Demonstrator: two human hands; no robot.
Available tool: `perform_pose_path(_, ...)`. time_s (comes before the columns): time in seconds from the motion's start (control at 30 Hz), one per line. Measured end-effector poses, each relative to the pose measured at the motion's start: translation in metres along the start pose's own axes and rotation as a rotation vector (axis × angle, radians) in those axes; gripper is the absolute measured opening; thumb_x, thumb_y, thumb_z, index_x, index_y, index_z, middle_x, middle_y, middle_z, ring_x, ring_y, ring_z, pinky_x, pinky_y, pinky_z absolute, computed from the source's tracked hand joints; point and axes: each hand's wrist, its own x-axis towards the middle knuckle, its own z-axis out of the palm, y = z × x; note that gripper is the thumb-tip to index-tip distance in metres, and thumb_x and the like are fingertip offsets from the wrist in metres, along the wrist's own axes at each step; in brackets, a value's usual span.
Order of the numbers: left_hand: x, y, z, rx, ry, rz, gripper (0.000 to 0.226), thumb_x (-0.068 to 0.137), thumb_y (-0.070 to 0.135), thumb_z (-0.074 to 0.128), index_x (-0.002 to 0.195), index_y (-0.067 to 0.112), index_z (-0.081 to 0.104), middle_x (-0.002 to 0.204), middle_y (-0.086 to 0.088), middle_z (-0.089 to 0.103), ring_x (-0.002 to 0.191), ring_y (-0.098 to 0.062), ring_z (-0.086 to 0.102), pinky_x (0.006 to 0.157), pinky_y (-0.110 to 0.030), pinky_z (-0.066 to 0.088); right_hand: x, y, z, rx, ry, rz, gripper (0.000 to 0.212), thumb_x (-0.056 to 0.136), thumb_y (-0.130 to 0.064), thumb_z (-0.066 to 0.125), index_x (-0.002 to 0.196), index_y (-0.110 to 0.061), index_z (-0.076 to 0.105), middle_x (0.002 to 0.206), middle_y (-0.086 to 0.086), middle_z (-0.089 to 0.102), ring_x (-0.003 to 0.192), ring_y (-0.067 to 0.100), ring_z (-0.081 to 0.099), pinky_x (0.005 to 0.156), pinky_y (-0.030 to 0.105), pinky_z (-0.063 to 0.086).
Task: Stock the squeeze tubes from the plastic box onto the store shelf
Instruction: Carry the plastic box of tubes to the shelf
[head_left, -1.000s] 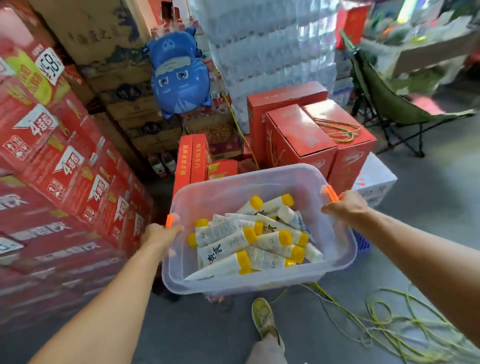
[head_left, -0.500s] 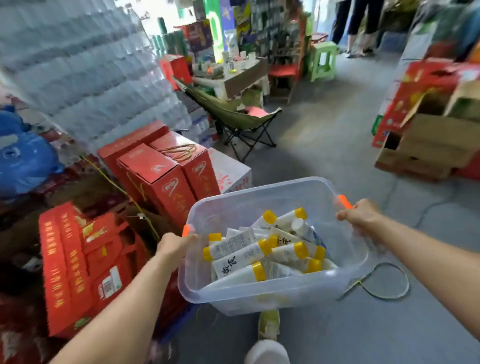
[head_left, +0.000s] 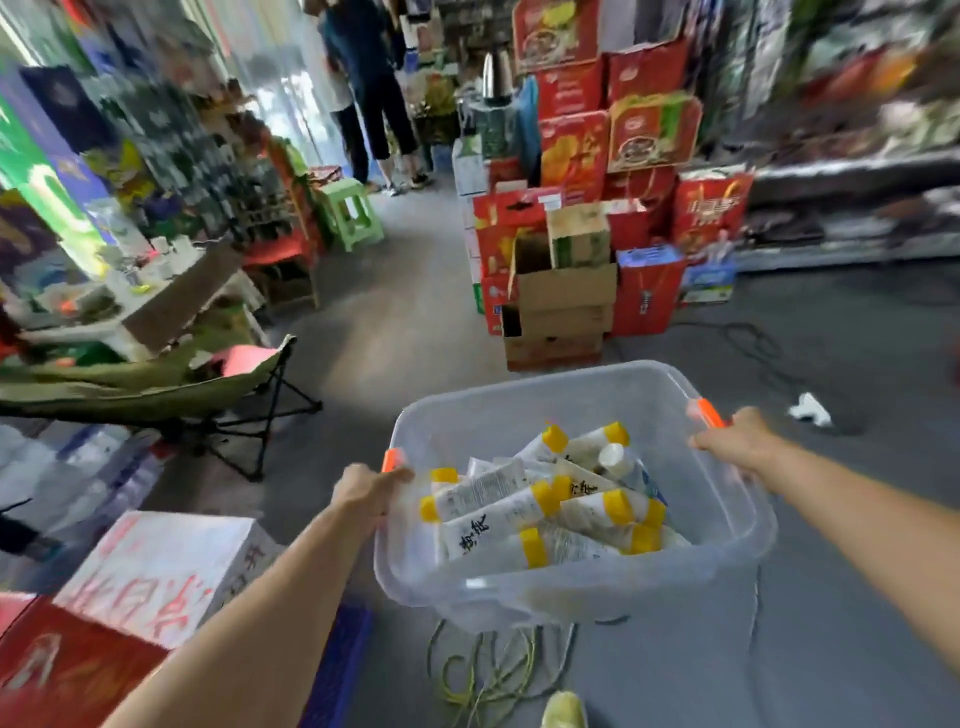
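— Swung round: aisle and a blurred shelf (head_left: 852, 174) at right face them now.
— Hands?
— Curled tight: left hand (head_left: 363, 491) and right hand (head_left: 737, 441) each grip a box (head_left: 571, 587) end rim; tubes (head_left: 498, 512) heaped inside. Carrying, nothing stocked yet.

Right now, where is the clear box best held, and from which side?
By the rim at its two short ends, beside the orange clips, one hand coming in from each side. The box is wide, open-topped and loaded with loose tubes, so end grips should keep it level. The left hand and right hand grip it there.
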Motion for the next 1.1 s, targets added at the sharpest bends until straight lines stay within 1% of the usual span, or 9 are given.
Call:
perform_pose_path(0.17, 0.052, 0.122, 0.073, 0.028, -0.102, 0.104, 0.041, 0.076, 0.038, 0.072, 0.091, 0.000, 0.066, 0.077, -0.011, 0.064, 0.059, -0.022, 0.060, 0.046, -0.023, 0.042, 0.071, 0.006, -0.062, 0.082, 0.112, 0.091, 0.052, 0.083, -0.016, 0.067, 0.127, 0.002, 0.045, 0.098, 0.016, 0.054, 0.067, 0.031, 0.056, 0.048, 0.028, 0.038)
perform_pose_path(0.27, 0.074, 0.194, 0.124, 0.091, -0.163, 0.173, 0.033, 0.081, 0.031, 0.070, 0.089, 0.001, 0.061, 0.070, -0.010, 0.058, 0.054, -0.021, 0.055, 0.042, -0.024, 0.038, 0.106, 0.021, -0.094, 0.141, 0.193, 0.191, 0.033, 0.083, -0.014, 0.068, 0.104, 0.007, 0.053, 0.074, 0.018, 0.055, 0.052, 0.028, 0.051, 0.045, 0.028, 0.037)
perform_pose_path(0.37, 0.096, 0.265, 0.190, 0.113, -0.240, 0.231, 0.034, 0.079, 0.029, 0.071, 0.095, 0.000, 0.061, 0.072, -0.011, 0.058, 0.053, -0.023, 0.056, 0.041, -0.023, 0.041, 0.149, 0.045, -0.128, 0.185, 0.250, 0.262, 0.024, 0.084, -0.015, 0.065, 0.090, -0.001, 0.046, 0.059, 0.015, 0.050, 0.046, 0.025, 0.047, 0.045, 0.028, 0.032)
perform_pose_path(0.47, 0.113, 0.327, 0.261, 0.130, -0.302, 0.279, 0.033, 0.075, 0.030, 0.073, 0.093, 0.005, 0.063, 0.076, -0.009, 0.061, 0.058, -0.022, 0.060, 0.042, -0.024, 0.046, 0.200, 0.069, -0.169, 0.197, 0.308, 0.321, 0.027, 0.083, -0.019, 0.065, 0.079, -0.003, 0.044, 0.057, 0.015, 0.053, 0.049, 0.027, 0.050, 0.048, 0.028, 0.034)
perform_pose_path(0.57, 0.127, 0.385, 0.338, 0.161, -0.365, 0.295, 0.039, 0.066, 0.035, 0.076, 0.092, 0.008, 0.067, 0.083, -0.011, 0.068, 0.064, -0.026, 0.065, 0.056, -0.033, 0.057, 0.258, 0.088, -0.216, 0.170, 0.336, 0.378, 0.030, 0.082, -0.025, 0.067, 0.074, -0.005, 0.045, 0.057, 0.019, 0.058, 0.054, 0.029, 0.056, 0.054, 0.030, 0.040)
perform_pose_path(0.73, 0.127, 0.485, 0.457, 0.217, -0.371, 0.299, 0.041, 0.074, 0.038, 0.074, 0.090, 0.001, 0.068, 0.075, -0.010, 0.065, 0.064, -0.025, 0.060, 0.059, -0.028, 0.047, 0.357, 0.111, -0.307, 0.156, 0.389, 0.453, 0.027, 0.080, -0.024, 0.068, 0.082, 0.000, 0.055, 0.056, 0.019, 0.058, 0.050, 0.028, 0.055, 0.048, 0.028, 0.038)
perform_pose_path(0.9, 0.134, 0.584, 0.549, 0.205, -0.388, 0.355, 0.050, 0.074, 0.042, 0.074, 0.100, 0.001, 0.065, 0.088, -0.011, 0.066, 0.074, -0.026, 0.063, 0.064, -0.030, 0.050, 0.440, 0.118, -0.386, 0.157, 0.460, 0.467, 0.024, 0.082, -0.018, 0.066, 0.087, 0.003, 0.056, 0.054, 0.019, 0.055, 0.044, 0.024, 0.051, 0.043, 0.027, 0.037)
perform_pose_path(1.03, 0.145, 0.675, 0.615, 0.268, -0.388, 0.426, 0.048, 0.078, 0.039, 0.072, 0.100, -0.002, 0.057, 0.094, -0.011, 0.060, 0.080, -0.027, 0.058, 0.067, -0.031, 0.047, 0.505, 0.120, -0.433, 0.178, 0.521, 0.496, 0.024, 0.078, -0.019, 0.068, 0.084, 0.001, 0.057, 0.062, 0.021, 0.060, 0.054, 0.028, 0.062, 0.049, 0.029, 0.043)
perform_pose_path(1.1, 0.155, 0.719, 0.646, 0.320, -0.374, 0.460, 0.058, 0.078, 0.041, 0.072, 0.111, -0.003, 0.057, 0.101, -0.013, 0.061, 0.087, -0.029, 0.061, 0.069, -0.032, 0.048, 0.542, 0.121, -0.451, 0.182, 0.541, 0.515, 0.026, 0.078, -0.021, 0.068, 0.079, 0.001, 0.055, 0.067, 0.023, 0.063, 0.059, 0.032, 0.065, 0.052, 0.032, 0.047)
